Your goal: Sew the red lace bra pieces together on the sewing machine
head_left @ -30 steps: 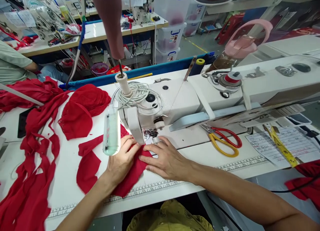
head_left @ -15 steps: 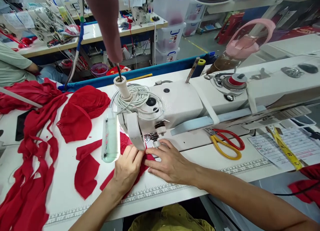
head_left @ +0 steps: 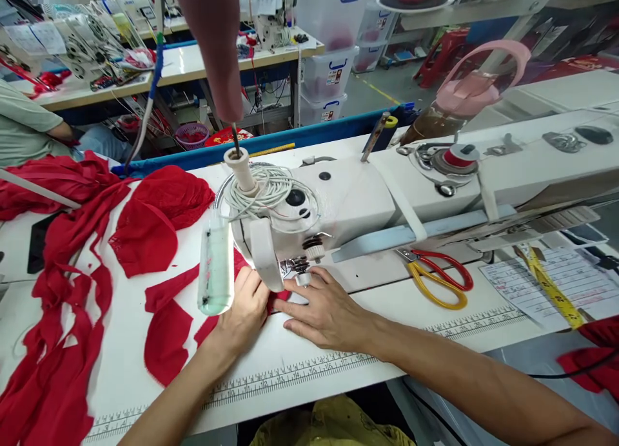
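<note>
My left hand (head_left: 245, 310) is closed on a red fabric piece (head_left: 279, 300) at the left of the sewing machine's head (head_left: 264, 252), its fingers bent and pressed together. Part of this fabric lies hidden under the machine head and my fingers. To the right of the presser area, my right hand (head_left: 322, 312) rests flat with fingers spread, its fingertips at the fabric's right edge. Further left on the table lie loose red cut pieces (head_left: 167, 339) and a larger red cup-shaped piece (head_left: 145, 236).
Scissors (head_left: 438, 281) with red and yellow handles lie right of my hands, near a paper sheet (head_left: 512, 278) and a yellow tape measure (head_left: 551, 288). Long red strips (head_left: 62, 317) heap at the left. A pale green lamp (head_left: 215, 265) hangs beside the machine head. Another person's sleeve (head_left: 24, 124) shows far left.
The red fabric has slid away from me under the machine head, and less of it shows in front. My left hand has shifted slightly left and away; my right hand has barely moved.
</note>
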Available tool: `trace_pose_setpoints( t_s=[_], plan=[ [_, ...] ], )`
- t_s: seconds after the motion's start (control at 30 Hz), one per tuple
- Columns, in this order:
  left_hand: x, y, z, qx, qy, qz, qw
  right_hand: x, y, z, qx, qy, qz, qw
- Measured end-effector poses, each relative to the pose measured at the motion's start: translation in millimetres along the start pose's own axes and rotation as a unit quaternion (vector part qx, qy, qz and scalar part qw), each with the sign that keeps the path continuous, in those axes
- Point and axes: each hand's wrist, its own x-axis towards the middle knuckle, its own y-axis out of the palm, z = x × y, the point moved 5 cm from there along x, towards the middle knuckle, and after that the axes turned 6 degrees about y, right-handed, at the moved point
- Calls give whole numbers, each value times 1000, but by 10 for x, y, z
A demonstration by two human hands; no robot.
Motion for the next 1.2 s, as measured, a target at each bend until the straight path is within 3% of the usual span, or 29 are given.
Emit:
trace_pose_setpoints(
  t_s=[0.2, 0.37, 0.67, 0.93, 1.2],
  plan=[
    [-48, -9, -38, 18, -52, 14, 998, -41, -22, 4, 7, -14, -36, 999],
    [-71, -104, 41, -40, -19, -32, 998, -60, -23, 52, -6, -26, -54, 998],
    [-156, -78, -60, -30, 13, 3, 999, -67, -11, 76, -23, -43, -40, 998],
    [-69, -41, 28, -30, 27, 17, 999, -35, 8, 47, -21, -20, -49, 998],
    [-25, -33, 40, -6, 11, -10, 1000, -5, 42, 18, -53, 3, -29, 998]
  ],
)
